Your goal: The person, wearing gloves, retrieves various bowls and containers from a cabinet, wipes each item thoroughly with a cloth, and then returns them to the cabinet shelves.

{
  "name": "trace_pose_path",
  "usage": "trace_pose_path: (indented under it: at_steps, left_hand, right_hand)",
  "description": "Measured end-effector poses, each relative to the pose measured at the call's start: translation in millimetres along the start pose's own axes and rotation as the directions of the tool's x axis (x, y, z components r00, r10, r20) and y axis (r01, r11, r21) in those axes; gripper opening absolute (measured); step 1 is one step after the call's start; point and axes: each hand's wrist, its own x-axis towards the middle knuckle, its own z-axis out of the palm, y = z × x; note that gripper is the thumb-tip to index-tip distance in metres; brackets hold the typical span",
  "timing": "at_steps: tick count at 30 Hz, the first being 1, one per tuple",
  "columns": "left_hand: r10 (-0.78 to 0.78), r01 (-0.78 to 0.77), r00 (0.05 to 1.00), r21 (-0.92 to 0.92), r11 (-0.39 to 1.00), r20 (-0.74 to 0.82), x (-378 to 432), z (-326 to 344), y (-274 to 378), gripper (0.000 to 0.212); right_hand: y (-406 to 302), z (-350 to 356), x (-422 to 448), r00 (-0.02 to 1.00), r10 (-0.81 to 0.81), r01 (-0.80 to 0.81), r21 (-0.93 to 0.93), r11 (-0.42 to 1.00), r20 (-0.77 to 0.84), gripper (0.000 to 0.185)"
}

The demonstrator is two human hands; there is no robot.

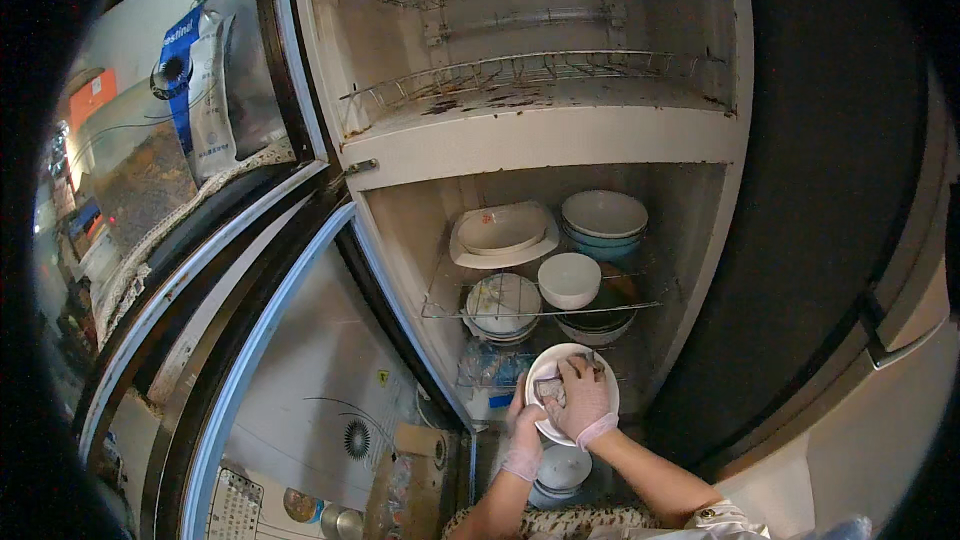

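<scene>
A white bowl is tilted towards me in front of the cabinet's lower compartment. My left hand, in a thin translucent glove, grips its left edge. Gloved likewise, my right hand is inside the bowl, its fingers pressing a greyish cloth against the inner surface. The fingers hide part of the cloth. Below the held bowl stands a stack of pale bowls, partly covered by my forearms.
White cabinet with rust spots and wire racks. Its lower rack carries an oval-centred dish, blue-sided bowls, a small white bowl and stacked plates. Open doors stand left; a dark panel rises right.
</scene>
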Motion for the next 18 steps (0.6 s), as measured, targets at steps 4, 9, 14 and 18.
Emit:
trace_pose_path:
  at_steps: [4, 9, 14, 18]
  left_hand:
    - [0.025, -0.026, 0.999, 0.039, 0.999, 0.045, 7.8, -14.4, -4.6, 0.076]
    - [-0.031, 0.025, 0.996, -0.075, 0.997, -0.078, 2.6, 13.5, 36.1, 0.061]
    - [-0.122, 0.110, 0.987, -0.120, 0.987, -0.101, 1.9, -1.9, 52.8, 0.046]
    - [-0.092, 0.094, 0.990, 0.015, 0.995, -0.107, -4.3, 15.1, 46.1, 0.061]
  right_hand:
    - [-13.2, -5.7, 14.1, 0.980, 0.050, 0.023, 0.357, 0.934, -0.192, 0.050]
    - [-11.7, 0.3, 29.7, 0.921, -0.372, 0.310, 0.799, 0.516, -0.118, 0.035]
    - [-10.5, -27.8, 11.0, 0.737, -0.534, 0.247, 0.569, 0.784, 0.416, 0.016]
    - [-2.5, -75.9, 3.5, 0.900, -0.125, 0.109, 0.062, 0.992, 0.418, 0.014]
